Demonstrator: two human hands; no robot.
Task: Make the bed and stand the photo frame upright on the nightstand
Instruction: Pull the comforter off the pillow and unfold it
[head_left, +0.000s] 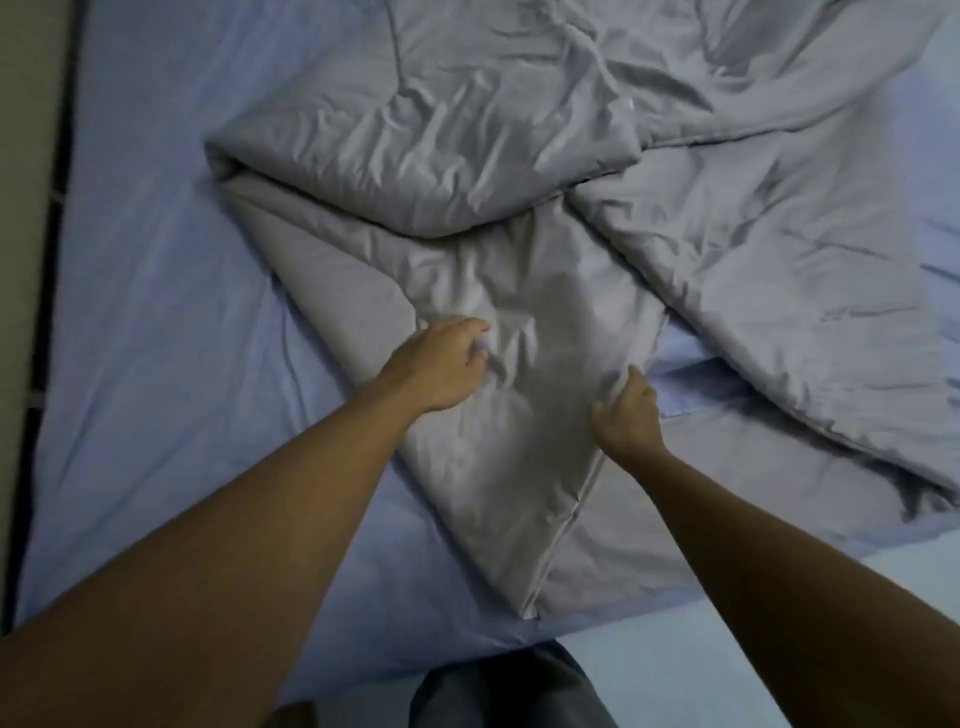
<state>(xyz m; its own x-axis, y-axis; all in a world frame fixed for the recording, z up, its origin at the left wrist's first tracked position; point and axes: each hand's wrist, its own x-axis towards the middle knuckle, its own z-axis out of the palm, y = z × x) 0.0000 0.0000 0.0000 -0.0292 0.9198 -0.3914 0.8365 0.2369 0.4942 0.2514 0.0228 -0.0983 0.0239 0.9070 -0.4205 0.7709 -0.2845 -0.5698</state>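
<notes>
A crumpled grey duvet (519, 171) lies bunched across the bed, with one long flap reaching toward me. Under it is a light blue sheet (171, 270), bare on the left side. My left hand (441, 364) rests on the middle of the flap, fingers curled into a fold of the grey fabric. My right hand (628, 410) pinches the flap's right edge between thumb and fingers. No photo frame or nightstand is in view.
The bed's left edge meets a dark gap and a pale wall (31, 208). At the bottom, my leg in dark trousers (498, 686) stands against the bed's near edge. A paler blue strip (727, 623) runs along the bottom right.
</notes>
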